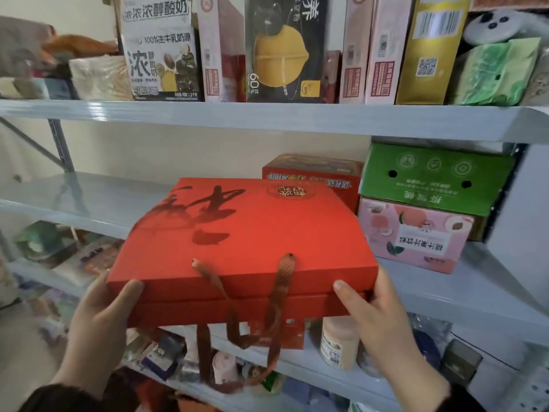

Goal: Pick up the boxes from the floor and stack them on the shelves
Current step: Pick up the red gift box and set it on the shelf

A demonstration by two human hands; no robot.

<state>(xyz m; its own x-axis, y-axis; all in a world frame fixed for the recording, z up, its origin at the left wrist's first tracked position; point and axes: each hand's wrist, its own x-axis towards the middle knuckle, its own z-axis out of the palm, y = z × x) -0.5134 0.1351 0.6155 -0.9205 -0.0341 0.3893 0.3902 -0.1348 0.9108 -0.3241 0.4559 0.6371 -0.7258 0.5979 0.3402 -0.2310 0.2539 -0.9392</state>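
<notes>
A flat red gift box [252,233] with dark brush lettering and a brown ribbon handle hangs in front of the middle shelf [89,197]. My left hand [101,325] grips its near left corner, thumb on the front edge. My right hand [377,319] grips the near right corner the same way. The box's far end reaches over the grey shelf board, close to a smaller red box [315,173] at the back. The ribbon loop dangles below the box.
On the middle shelf's right stand a pink box [416,236] with a green box [436,176] on top. The top shelf [267,117] holds several upright cartons. Lower shelves carry jars and packets. The middle shelf's left half is bare board.
</notes>
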